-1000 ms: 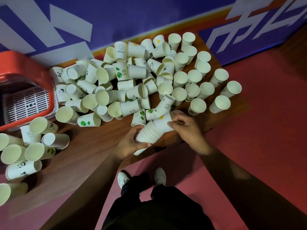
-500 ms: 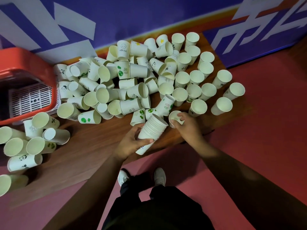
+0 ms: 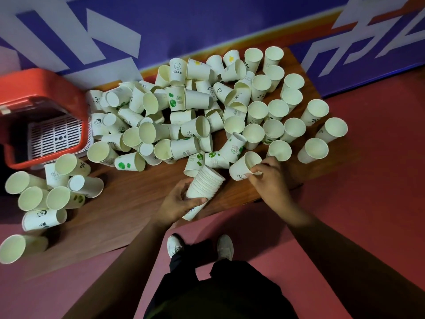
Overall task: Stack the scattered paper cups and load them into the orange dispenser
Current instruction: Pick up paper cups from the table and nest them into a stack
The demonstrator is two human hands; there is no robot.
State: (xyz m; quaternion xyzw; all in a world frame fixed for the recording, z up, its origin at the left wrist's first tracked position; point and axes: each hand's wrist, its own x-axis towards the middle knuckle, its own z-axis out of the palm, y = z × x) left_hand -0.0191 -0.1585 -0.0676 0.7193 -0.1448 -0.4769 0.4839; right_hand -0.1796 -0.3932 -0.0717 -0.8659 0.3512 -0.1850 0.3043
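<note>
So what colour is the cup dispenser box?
The dispenser is orange-red with a white grille, seen in the head view.

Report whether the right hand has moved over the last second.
Yes. The right hand has drawn rightward off the cup stack, towards the upright cup near the table's edge, and now pinches a loose cup.

The right hand (image 3: 269, 178) has left the stack (image 3: 204, 183), reached out and tipped up a fresh cup (image 3: 241, 169).
</note>
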